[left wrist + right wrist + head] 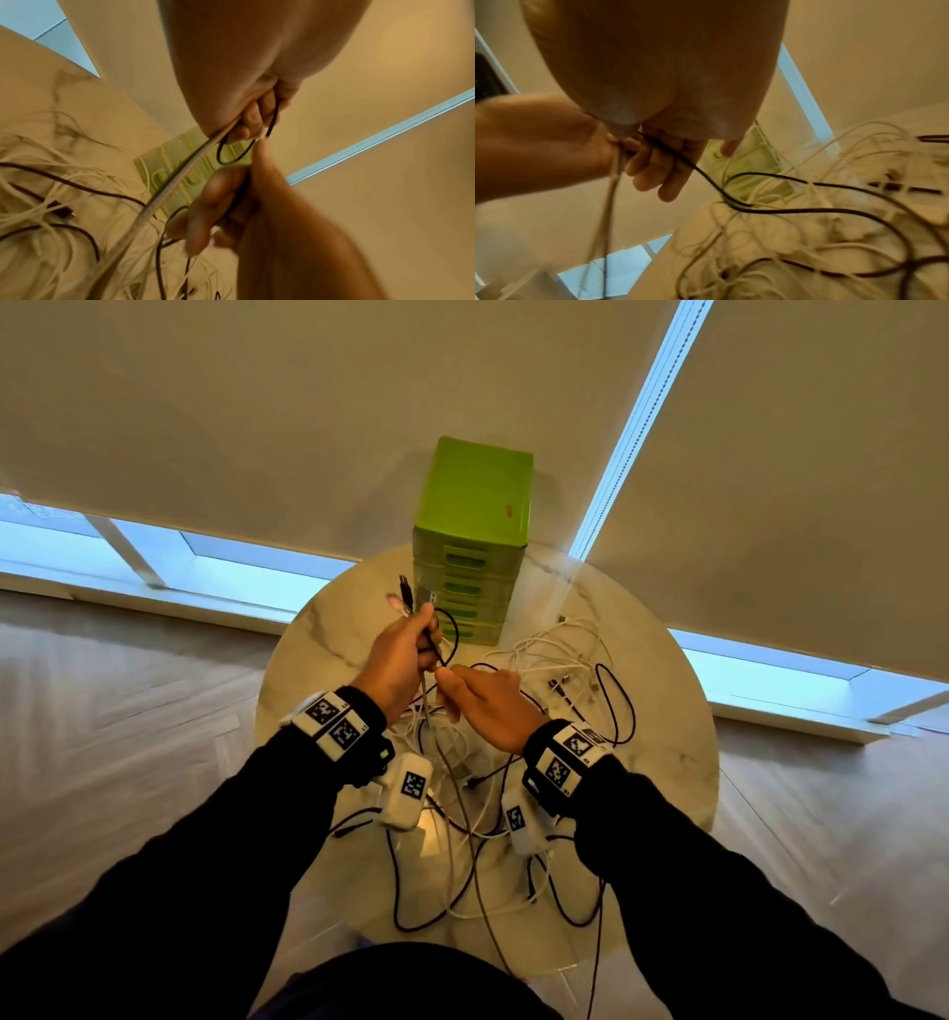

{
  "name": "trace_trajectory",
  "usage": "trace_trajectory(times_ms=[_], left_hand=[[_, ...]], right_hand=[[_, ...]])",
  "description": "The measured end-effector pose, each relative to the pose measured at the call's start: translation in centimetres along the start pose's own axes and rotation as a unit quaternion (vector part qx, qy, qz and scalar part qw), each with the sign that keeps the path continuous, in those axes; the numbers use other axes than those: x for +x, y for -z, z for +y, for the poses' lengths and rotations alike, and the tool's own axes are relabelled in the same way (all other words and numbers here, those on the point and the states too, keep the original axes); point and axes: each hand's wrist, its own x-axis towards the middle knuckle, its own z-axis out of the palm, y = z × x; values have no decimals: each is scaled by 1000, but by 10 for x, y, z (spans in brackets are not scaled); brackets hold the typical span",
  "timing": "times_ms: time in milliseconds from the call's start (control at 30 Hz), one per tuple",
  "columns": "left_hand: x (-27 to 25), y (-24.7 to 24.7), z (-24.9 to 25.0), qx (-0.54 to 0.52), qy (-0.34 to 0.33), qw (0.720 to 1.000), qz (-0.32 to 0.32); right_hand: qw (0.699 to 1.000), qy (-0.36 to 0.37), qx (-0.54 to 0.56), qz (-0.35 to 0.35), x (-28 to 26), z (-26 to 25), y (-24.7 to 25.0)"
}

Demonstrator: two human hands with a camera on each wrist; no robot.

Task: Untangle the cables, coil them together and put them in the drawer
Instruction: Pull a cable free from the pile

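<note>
My left hand (pixel 411 649) is raised above the table and grips a bundle of cable ends, whose plugs (pixel 405 595) stick up past the fist. In the left wrist view its curled fingers (pixel 250 117) hold a grey cable (pixel 174 182) and a black cable loop (pixel 221 160). Just to the right, my right hand (pixel 477 695) pinches the black cable (pixel 706 174) between thumb and forefinger, close to the left fist. A tangle of white and black cables (pixel 560 660) lies on the table below. The green drawer unit (pixel 470 505) stands behind, with all its drawers closed.
The round marble table (pixel 657 711) holds everything; several cables hang over its near edge (pixel 513 963). Window blinds and a low sill run behind the drawer unit. Wooden floor surrounds the table. White marker boxes (pixel 405 788) hang under both wrists.
</note>
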Motion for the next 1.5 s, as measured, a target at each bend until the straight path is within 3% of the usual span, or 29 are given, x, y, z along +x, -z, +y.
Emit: trace_trajectory(times_ms=[167, 367, 533, 667, 767, 900, 1033, 1167, 1367, 1500], left_hand=[[4, 4, 16, -68, -41, 997, -1], [-3, 14, 28, -114, -59, 992, -6], [-3, 28, 44, -152, -93, 984, 20], [-6, 33, 43, -26, -155, 986, 51], [-14, 26, 36, 102, -180, 978, 31], [-11, 20, 19, 165, -175, 971, 8], [-12, 12, 8, 226, -165, 960, -20], [-15, 2, 8, 197, -150, 967, -60], [-16, 0, -2, 204, -134, 968, -60], [-25, -1, 3, 188, -131, 972, -55]], right_hand=[[994, -85, -39, -59, -11, 40, 7], [994, -94, -47, -30, -2, 59, 39], [984, -92, -149, 13, 10, 63, 50], [979, -77, -180, 53, 20, 44, 50], [987, -52, -121, 89, 27, 20, 50], [990, -10, -47, 129, 33, -2, 52], [997, 11, -9, 81, 26, -20, 60], [998, 10, -18, 53, 17, -28, 61], [996, 54, -53, -51, 14, 2, 42], [999, -8, -31, -36, 12, 26, 32]])
